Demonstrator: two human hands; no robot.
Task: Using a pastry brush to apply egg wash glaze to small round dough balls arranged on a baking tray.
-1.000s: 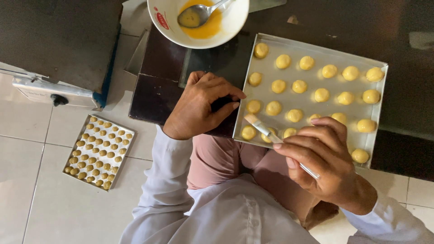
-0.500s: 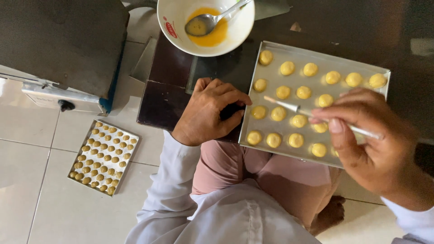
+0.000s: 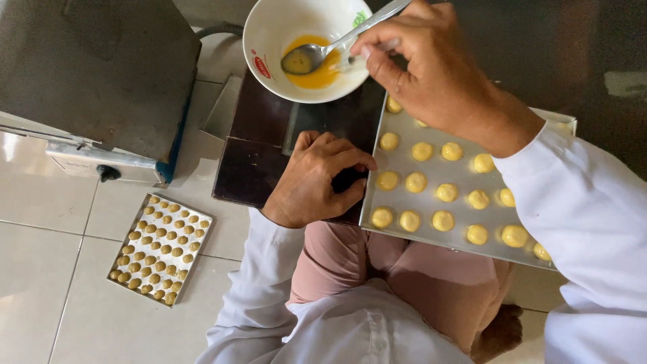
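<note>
1. Right hand (image 3: 438, 71) is up at the white bowl (image 3: 269, 34), fingers (image 3: 381, 64) pinched on a small pastry brush (image 3: 350, 61). Brush tip sits over the bowl's rim on the right side.
2. The bowl holds a pool of yellow egg wash (image 3: 322, 71). A metal spoon (image 3: 306, 57) lies in it, scoop in the liquid, handle running up and right past the right hand.
3. Left hand (image 3: 317, 178) rests on the dark low desk (image 3: 253, 155), fingers curled loosely at the left edge of the metal baking tray (image 3: 465, 253). Touching the tray edge, holding nothing I can make out.
4. The tray lies on the desk in front of the seated person, right of the left hand. It carries rows of small round yellow dough balls (image 3: 416, 182); the right arm's white sleeve (image 3: 593, 209) covers the far right part.
5. The bowl sits at the far edge of the desk, just beyond the tray's top left corner.
6. On the tiled floor (image 3: 54, 283) to the left: a second, smaller tray of cookies (image 3: 160, 248), tightly packed. Behind it, a grey metal box-shaped appliance (image 3: 94, 74).
</note>
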